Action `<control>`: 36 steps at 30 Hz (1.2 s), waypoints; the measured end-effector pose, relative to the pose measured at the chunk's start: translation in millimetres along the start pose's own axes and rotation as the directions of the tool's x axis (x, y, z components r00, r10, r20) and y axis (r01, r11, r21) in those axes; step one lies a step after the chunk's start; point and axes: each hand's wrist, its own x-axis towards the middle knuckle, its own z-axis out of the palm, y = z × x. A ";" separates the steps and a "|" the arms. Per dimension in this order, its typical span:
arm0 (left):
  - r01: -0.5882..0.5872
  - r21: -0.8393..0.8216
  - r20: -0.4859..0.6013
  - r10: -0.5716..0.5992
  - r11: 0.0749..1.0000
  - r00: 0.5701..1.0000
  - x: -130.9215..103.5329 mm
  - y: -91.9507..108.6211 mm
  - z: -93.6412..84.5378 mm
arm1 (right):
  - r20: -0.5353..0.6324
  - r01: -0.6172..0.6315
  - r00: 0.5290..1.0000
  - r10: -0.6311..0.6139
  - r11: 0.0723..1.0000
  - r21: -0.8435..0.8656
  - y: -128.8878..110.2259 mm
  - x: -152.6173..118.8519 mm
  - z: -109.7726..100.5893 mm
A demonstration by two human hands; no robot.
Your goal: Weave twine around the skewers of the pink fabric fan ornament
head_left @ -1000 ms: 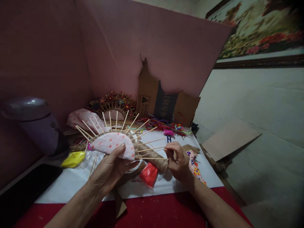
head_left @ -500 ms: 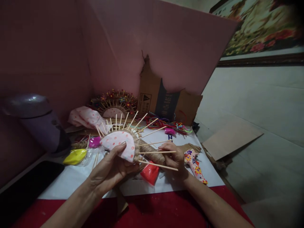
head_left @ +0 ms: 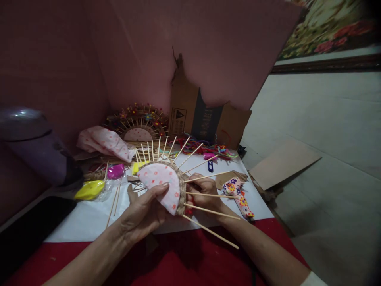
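Pink half-disc [head_left: 156, 178] above the white sheet [head_left: 80, 230] | straight edge slants down rightward in our left hand [head_left: 143, 212], thumb clamped on top | our right hand [head_left: 208, 202] nearer the twine rim [head_left: 181, 188], behind the sticks [head_left: 210, 232] — fingers bent, hold hidden, we can't tell on what | red-dotted cloth — sticks pale, fanned wide

I can see a half-round piece [head_left: 159, 183] faced in pale pink cloth dotted with reddish marks, its curved rim [head_left: 181, 192] bound in woven tan twine. Bare, pale sticks [head_left: 212, 231] fan out from that rim toward the far side and the right. It sits tilted in the left hand [head_left: 148, 211], straight edge facing near and left.
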 end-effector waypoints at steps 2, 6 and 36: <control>0.010 0.006 -0.009 -0.010 1.000 1.000 -0.3 -2.3 1.3 | 0.010 0.010 1.000 -0.011 1.000 0.010 -3.7 -0.4 1.8; 0.025 0.006 0.071 -0.025 1.000 0.997 0.7 -4.3 -2.8 | -0.022 -0.049 0.999 0.050 0.998 0.050 -4.8 -0.4 3.1; -0.130 0.144 -0.054 0.139 0.981 0.989 2.2 10.8 -1.1 | -0.235 0.273 0.922 -0.307 0.948 -0.166 8.6 -4.4 -24.5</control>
